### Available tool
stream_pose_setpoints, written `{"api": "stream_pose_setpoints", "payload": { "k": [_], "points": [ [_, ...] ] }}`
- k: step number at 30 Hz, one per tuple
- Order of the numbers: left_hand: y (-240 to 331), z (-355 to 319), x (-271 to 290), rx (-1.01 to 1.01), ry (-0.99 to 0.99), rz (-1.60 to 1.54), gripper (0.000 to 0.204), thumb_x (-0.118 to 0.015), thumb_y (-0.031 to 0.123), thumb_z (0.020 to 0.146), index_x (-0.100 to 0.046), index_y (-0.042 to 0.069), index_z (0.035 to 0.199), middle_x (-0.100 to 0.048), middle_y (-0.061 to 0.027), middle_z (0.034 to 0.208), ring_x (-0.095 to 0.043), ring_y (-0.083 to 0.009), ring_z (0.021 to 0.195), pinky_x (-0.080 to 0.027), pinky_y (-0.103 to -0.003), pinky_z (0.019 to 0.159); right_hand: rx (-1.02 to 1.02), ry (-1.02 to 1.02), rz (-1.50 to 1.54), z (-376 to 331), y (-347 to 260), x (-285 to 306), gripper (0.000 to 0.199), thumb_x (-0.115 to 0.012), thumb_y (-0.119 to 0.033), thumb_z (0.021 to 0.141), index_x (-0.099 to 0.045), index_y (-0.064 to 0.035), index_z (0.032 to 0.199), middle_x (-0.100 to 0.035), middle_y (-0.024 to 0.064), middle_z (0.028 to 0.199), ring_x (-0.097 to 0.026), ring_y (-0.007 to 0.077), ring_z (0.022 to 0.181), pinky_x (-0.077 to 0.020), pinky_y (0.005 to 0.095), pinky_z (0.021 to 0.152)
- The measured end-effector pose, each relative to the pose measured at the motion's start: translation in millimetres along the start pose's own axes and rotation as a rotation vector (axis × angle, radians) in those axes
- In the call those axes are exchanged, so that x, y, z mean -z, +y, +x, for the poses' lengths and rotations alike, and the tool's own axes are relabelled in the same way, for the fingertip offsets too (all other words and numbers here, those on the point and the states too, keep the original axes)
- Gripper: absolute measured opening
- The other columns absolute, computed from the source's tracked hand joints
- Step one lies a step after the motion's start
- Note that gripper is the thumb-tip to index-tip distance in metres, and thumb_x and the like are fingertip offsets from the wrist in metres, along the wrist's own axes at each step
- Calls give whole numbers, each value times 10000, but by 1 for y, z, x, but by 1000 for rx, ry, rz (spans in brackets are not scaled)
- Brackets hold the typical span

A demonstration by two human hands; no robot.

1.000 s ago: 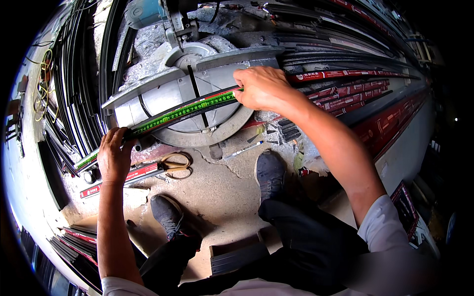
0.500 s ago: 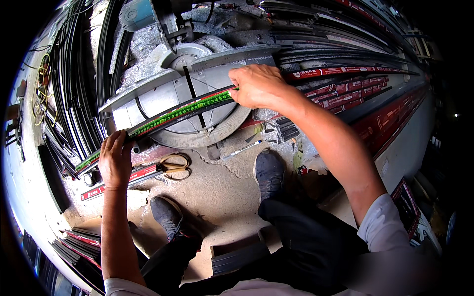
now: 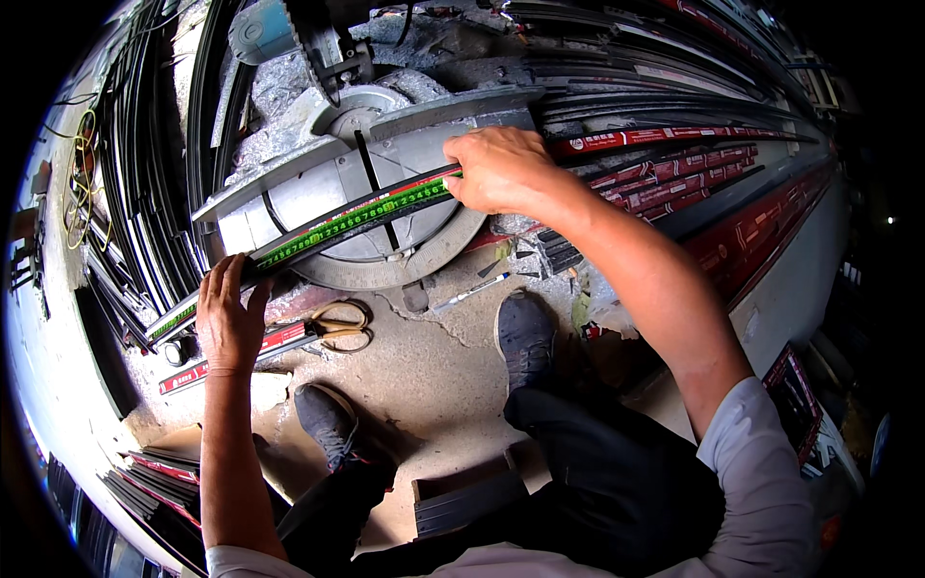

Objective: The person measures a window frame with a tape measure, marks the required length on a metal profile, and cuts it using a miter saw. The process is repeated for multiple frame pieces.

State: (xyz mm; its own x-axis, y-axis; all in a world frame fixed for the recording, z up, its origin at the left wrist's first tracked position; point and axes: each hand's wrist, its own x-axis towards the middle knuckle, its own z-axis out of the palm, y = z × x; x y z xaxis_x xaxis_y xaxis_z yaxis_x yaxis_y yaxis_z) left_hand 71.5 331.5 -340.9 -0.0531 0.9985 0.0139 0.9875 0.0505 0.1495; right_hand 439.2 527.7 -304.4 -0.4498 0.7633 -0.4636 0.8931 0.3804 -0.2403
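Observation:
A green tape measure blade (image 3: 358, 218) stretches along a long dark strip with red film (image 3: 617, 143), which lies slantwise across the saw table. My right hand (image 3: 509, 171) is closed at the blade's right end, thumb and fingers pinching it against the strip. Farther left, my left hand (image 3: 229, 326) has its fingers laid over the strip and blade, thumb below; the palm hides part of both. Under them sits the round grey base of a mitre saw (image 3: 438, 255), its dark slot crossing beneath the strip. The saw's blue motor housing (image 3: 258, 37) is above.
Scissors with tan handles (image 3: 345, 326) lie on the floor beside a red-labelled offcut (image 3: 279, 339). Near my shoes is a pen (image 3: 472, 291). Bundles of black strips (image 3: 145, 173) stand left; red-wrapped strips (image 3: 674, 183) are stacked right. A dark block (image 3: 467, 501) lies between my legs.
My left hand has shifted slightly right along the strip, its thumb a bit farther from the fingers. My right hand has hardly moved.

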Motion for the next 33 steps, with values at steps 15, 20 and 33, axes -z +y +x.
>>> {"api": "stream_pose_setpoints", "payload": {
  "k": [15,20,33],
  "points": [
    [58,47,-13,-260,-48,-47,471,-863,188,858,-733,93,1301,-737,-78,1177,-702,-320,1081,-577,-436,909,67,95,13,-7,4,-9,306,-782,-323,959,-728,-52,1091,-774,185,1086,-735,430,1103,-553,582,919],
    [61,44,-13,-277,-9,-51,429,-841,156,865,-732,79,1274,-734,-80,1136,-701,-324,1051,-577,-441,888,67,101,15,-9,4,-10,309,-779,-324,962,-730,-44,1084,-774,191,1082,-739,426,1099,-554,578,919],
    [71,33,-18,-193,20,-17,410,-803,139,902,-720,75,1298,-725,-88,1209,-687,-331,1124,-571,-440,934,78,123,18,-10,4,-13,304,-785,-320,956,-709,-44,1057,-770,185,1079,-735,435,1100,-556,588,896]
  ]
}}
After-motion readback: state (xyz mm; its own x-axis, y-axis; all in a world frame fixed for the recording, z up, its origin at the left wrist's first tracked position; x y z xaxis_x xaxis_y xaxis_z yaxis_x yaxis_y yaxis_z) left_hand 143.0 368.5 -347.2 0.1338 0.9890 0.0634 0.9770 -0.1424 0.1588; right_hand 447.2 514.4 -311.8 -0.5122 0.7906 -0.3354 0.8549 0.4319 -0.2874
